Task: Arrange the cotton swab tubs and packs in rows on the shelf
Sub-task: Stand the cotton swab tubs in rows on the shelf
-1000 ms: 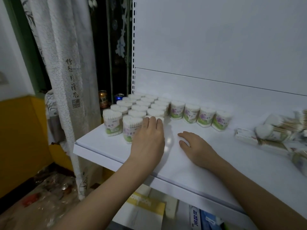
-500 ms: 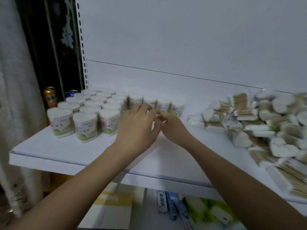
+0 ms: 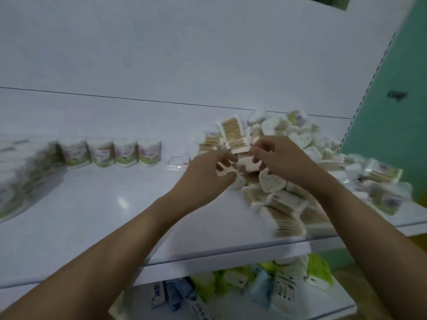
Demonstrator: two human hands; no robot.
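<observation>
Round cotton swab tubs (image 3: 126, 153) with green and purple labels stand in a row along the back wall, with more blurred tubs (image 3: 20, 179) at the far left. A loose pile of cotton swab packs (image 3: 284, 204), some flat and some heart-shaped, covers the right part of the white shelf (image 3: 97, 218). Both hands are at the pile's left edge. My right hand (image 3: 282, 162) curls its fingers and thumb round a small white pack (image 3: 248, 164). My left hand (image 3: 208, 177) is just left of it, thumb spread; motion blur hides whether it holds anything.
A small clear packet (image 3: 176, 162) lies between the tub row and the pile. The shelf's front edge (image 3: 208, 257) runs below my forearms. A lower shelf holds green and blue packages (image 3: 258, 287). A green wall (image 3: 388, 135) borders the shelf on the right.
My view has swung right from the tubs to the pile. Both hands left the middle of the shelf and reached into the pile's left edge.
</observation>
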